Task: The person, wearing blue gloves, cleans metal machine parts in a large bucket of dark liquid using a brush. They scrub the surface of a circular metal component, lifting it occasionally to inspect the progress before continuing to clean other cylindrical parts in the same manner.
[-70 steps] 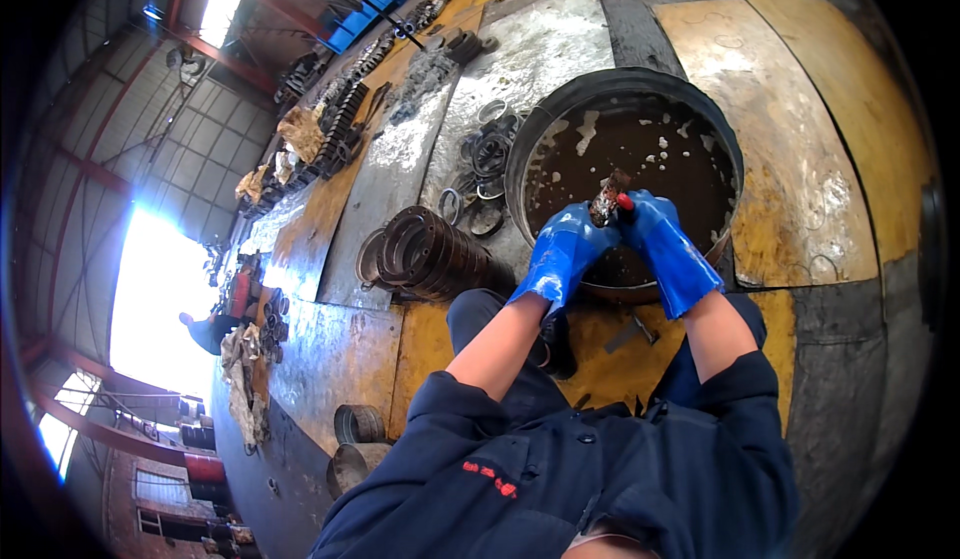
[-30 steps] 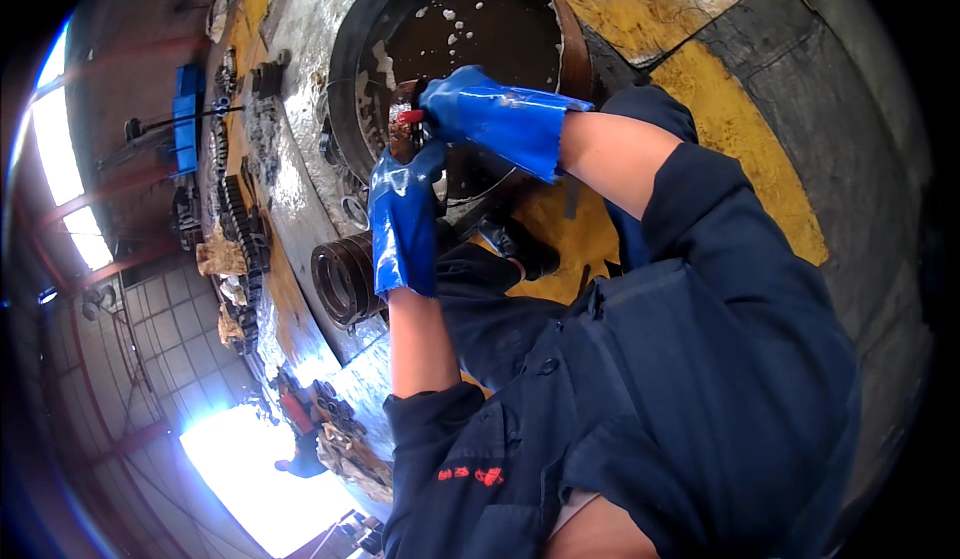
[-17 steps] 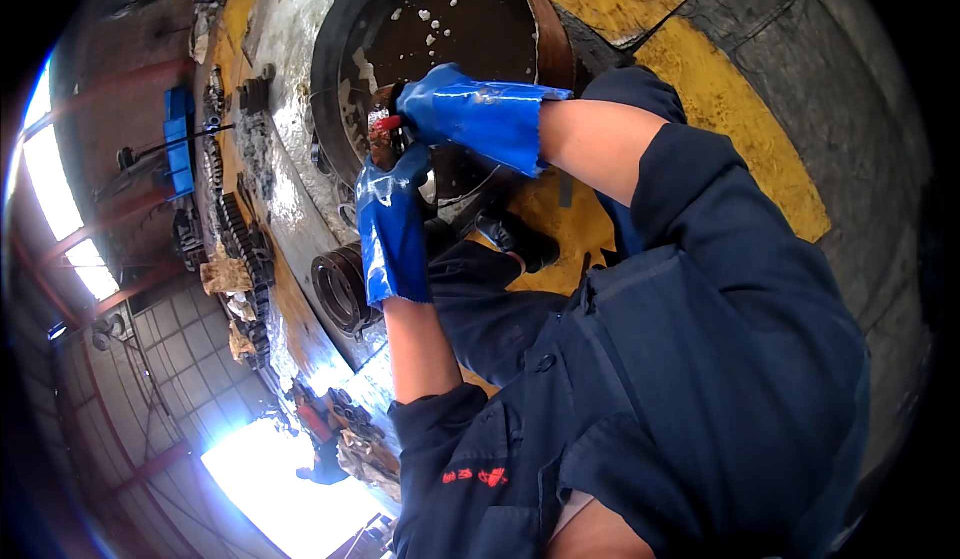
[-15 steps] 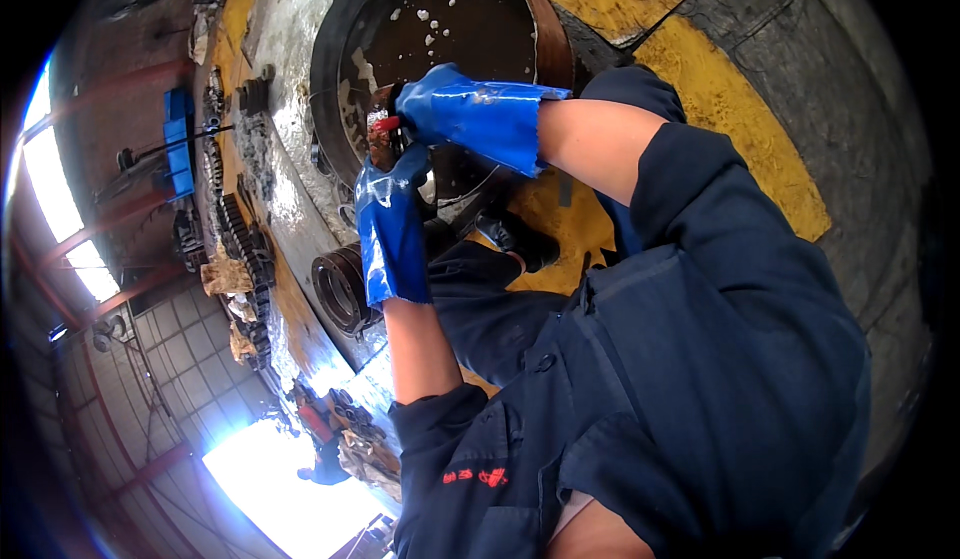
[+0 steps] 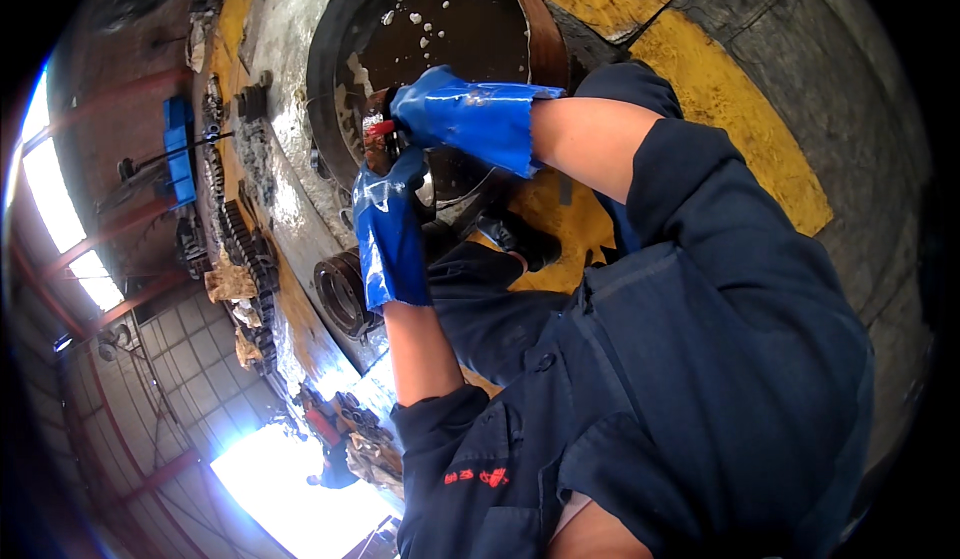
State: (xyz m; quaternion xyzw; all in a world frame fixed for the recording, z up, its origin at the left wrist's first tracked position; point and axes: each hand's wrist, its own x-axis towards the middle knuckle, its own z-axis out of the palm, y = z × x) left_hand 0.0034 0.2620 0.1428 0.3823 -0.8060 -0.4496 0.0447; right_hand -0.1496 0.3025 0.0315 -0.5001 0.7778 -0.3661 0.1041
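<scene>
Both hands wear long blue rubber gloves and meet over the left part of a large round tub (image 5: pixel 548 44) of dark brown liquid with pale foam flecks. My left hand (image 5: pixel 388 194) is closed around the lower side of a wet, rusty-brown round metal part (image 5: pixel 376 154). Just above it, my right hand (image 5: pixel 430 109) has its fingers curled at the part's right side. A small red piece (image 5: pixel 381 128) sticks out from the right glove across the metal part; its kind cannot be made out. The gloves hide most of the part.
A dark round metal ring (image 5: pixel 343 294) lies beside the tub, near my left forearm. Yellow floor plates (image 5: pixel 730 119) lie to the right. Greasy machine parts and chains (image 5: pixel 240 234) line the left, with a blue box (image 5: pixel 180 149) beyond. My shoe (image 5: pixel 525 242) is close to the tub.
Both hands keep nearly the same grip on the metal part. The red piece sits slightly lower and further left across it. The view has shifted a little.
</scene>
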